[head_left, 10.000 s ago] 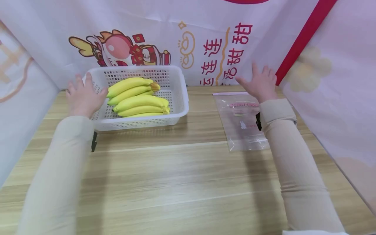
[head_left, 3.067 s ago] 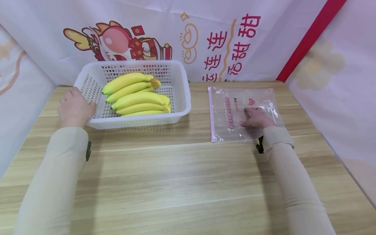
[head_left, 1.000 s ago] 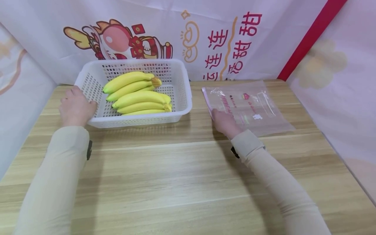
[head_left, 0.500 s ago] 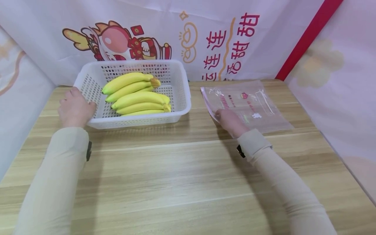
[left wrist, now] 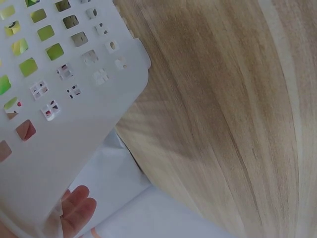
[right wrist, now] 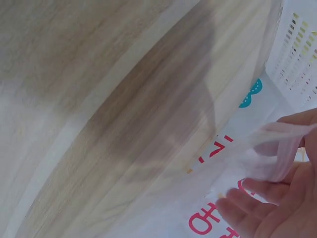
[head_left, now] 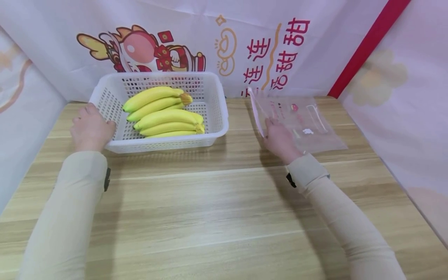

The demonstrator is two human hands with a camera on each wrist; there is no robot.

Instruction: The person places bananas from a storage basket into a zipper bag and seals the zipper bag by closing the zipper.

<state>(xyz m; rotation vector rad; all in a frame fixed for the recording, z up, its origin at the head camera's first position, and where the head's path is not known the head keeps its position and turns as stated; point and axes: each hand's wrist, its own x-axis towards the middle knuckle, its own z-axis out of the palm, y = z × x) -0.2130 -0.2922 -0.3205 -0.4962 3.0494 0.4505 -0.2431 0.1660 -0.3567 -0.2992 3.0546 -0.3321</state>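
My left hand (head_left: 91,130) grips the left rim of a white plastic basket (head_left: 168,144); in the left wrist view its fingers (left wrist: 79,210) show past the basket's edge. Two bunches of bananas lie inside, one at the back (head_left: 152,97) and one at the front (head_left: 168,118). On the right, my right hand (head_left: 280,140) pinches the pink-edged opening of a clear printed zip bag (head_left: 304,116). That edge is raised off the table while the bag's far right end stays low. In the right wrist view the pale bag edge (right wrist: 285,148) passes between thumb and fingers.
The wood-grain table (head_left: 196,217) stretches in front of both arms. A white printed cloth (head_left: 238,23) stands close behind the basket, with more cloth at the left and right sides.
Earlier both hands were spread in the air; the left then took the basket rim. The bag was turned, its pink edge now leftward. In the last half second the right hand raised that edge.
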